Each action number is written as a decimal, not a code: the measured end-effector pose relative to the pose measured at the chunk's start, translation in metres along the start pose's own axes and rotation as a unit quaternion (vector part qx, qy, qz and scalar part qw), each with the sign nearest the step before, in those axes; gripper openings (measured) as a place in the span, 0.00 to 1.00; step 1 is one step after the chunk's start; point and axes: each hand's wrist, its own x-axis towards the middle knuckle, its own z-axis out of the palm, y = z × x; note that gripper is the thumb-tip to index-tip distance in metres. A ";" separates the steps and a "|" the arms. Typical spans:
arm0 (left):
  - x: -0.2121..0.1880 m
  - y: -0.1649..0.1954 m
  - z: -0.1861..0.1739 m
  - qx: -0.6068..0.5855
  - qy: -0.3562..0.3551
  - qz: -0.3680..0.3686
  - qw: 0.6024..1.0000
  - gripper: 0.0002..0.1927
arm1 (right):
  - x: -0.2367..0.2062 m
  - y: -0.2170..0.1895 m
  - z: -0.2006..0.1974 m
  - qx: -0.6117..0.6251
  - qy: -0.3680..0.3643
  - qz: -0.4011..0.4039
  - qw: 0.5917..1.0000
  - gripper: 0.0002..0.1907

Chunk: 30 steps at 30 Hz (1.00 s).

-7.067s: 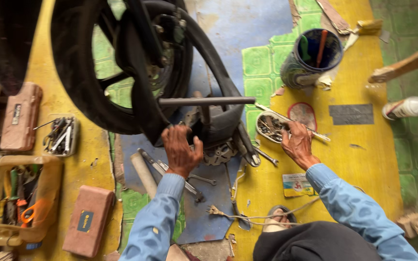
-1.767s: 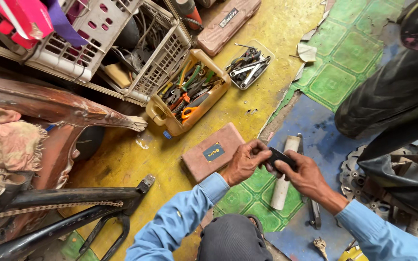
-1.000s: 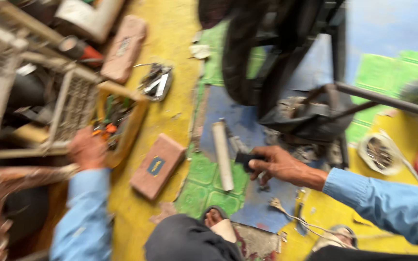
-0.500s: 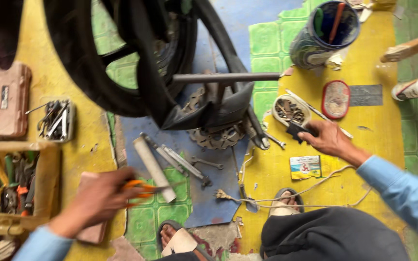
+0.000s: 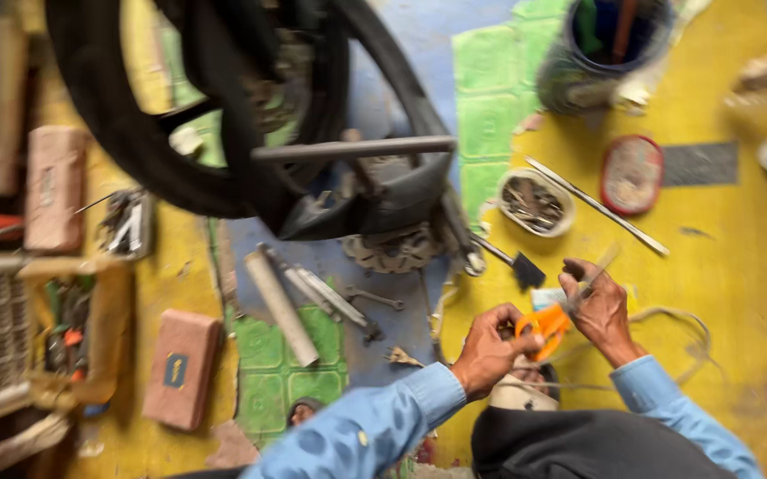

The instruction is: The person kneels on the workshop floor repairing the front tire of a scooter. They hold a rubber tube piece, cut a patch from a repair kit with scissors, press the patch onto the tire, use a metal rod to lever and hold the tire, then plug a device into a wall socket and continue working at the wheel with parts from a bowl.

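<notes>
My left hand (image 5: pixel 488 353) grips a pair of orange-handled scissors (image 5: pixel 545 324) above my lap. Just to the right, my right hand (image 5: pixel 601 306) touches the scissors and pinches a thin pale strip (image 5: pixel 602 266) that sticks up from its fingers. Blur hides what the strip is. Both sleeves are light blue. A black-headed tool (image 5: pixel 518 266) lies on the yellow floor just beyond my hands.
A motorcycle wheel (image 5: pixel 126 133) and frame stand at the upper left. On the floor lie a small bowl of screws (image 5: pixel 536 204), a red oval lid (image 5: pixel 632 175), a long thin rod (image 5: pixel 598 207), a bucket (image 5: pixel 601 40), a metal tube (image 5: pixel 279 306), wrenches (image 5: pixel 326 297), a brown box (image 5: pixel 180 368) and a yellow tool tray (image 5: pixel 73 328).
My left hand has carried the orange scissors from the left side over to my right hand. My right hand has left the black tool by the bowl and drawn back toward me.
</notes>
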 end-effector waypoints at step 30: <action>0.080 -0.083 0.057 0.375 0.068 0.083 0.921 0.12 | -0.068 0.059 -0.015 0.084 -0.040 0.245 0.965 0.24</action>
